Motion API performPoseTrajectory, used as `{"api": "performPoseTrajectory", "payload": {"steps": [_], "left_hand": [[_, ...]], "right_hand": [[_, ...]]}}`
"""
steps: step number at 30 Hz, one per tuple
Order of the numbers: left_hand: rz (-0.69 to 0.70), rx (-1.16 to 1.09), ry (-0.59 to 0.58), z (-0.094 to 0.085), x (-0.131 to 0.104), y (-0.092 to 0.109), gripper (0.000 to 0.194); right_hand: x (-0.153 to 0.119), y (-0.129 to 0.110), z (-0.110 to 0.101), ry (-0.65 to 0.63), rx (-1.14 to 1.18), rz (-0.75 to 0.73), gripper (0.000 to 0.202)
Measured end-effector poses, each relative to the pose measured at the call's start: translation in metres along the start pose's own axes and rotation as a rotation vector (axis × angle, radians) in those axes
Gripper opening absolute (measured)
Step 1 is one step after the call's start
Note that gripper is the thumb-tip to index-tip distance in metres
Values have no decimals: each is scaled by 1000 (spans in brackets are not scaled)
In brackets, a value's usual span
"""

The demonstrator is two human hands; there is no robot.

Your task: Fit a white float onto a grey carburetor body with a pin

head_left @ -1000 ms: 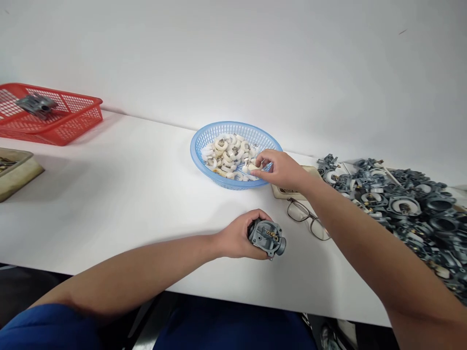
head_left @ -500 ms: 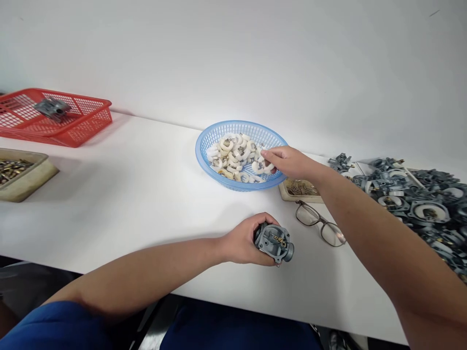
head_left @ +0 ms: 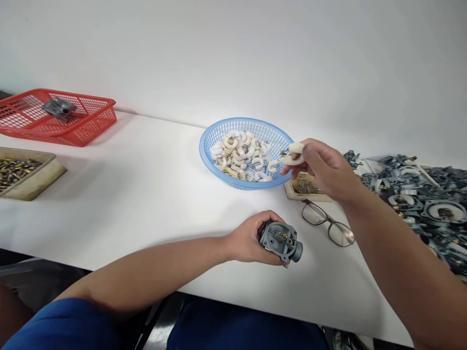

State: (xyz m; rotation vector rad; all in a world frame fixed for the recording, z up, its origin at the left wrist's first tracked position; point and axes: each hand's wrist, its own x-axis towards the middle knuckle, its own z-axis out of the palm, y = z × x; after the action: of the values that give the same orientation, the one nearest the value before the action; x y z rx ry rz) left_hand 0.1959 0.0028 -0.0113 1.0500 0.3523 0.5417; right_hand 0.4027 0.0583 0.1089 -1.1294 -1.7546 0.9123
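My left hand (head_left: 248, 241) is wrapped round a grey metal carburetor body (head_left: 280, 240), its hollow bowl side with small brass jets facing up, just above the table near the front edge. Between the thumb and fingers of my right hand (head_left: 324, 165) is a white C-shaped carburetor float (head_left: 294, 154) with a small metal piece at its opening. That hand hovers over the right rim of the blue plastic basket (head_left: 207, 164), where a heap of similar white floats (head_left: 239, 151) lies.
Folded-open glasses (head_left: 328, 222) lie right of the carburetor. A small tray of metal pins (head_left: 290, 191) sits partly under my right hand. Many carburetor bodies (head_left: 426, 204) are piled at right. At left stand a red basket (head_left: 98, 127) with a carburetor part and a tray of brass pieces (head_left: 47, 177).
My right hand has come up out of the blue basket and to the right, now with a float in its fingers. The left hand still grips the carburetor body.
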Motion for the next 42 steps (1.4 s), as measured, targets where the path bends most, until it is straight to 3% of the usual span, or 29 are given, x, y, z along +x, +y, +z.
{"api": "performPoseTrajectory", "payload": {"steps": [6, 13, 20, 26, 30, 34, 39, 42], "left_hand": [[70, -6, -82, -1, -1, 2, 69], [382, 302, -45, -9, 5, 7, 64], [381, 279, -32, -7, 2, 6, 56], [212, 247, 22, -5, -3, 4, 57], [281, 205, -24, -4, -4, 9, 57], [315, 166, 14, 3, -8, 17, 59], [65, -50, -111, 13, -18, 18, 57], [-25, -55, -121, 18, -22, 14, 51]], "right_hand": [[-80, -2, 2, 10, 7, -124, 16], [-132, 20, 7, 121, 15, -162, 20], [-137, 32, 22, 172, 79, -203, 28], [-139, 35, 27, 147, 98, -201, 32], [-141, 37, 26, 141, 146, -162, 27], [-143, 37, 26, 159, 189, -128, 21], [-143, 40, 28, 148, 140, -124, 22], [-142, 44, 30, 166, 72, -65, 43]]}}
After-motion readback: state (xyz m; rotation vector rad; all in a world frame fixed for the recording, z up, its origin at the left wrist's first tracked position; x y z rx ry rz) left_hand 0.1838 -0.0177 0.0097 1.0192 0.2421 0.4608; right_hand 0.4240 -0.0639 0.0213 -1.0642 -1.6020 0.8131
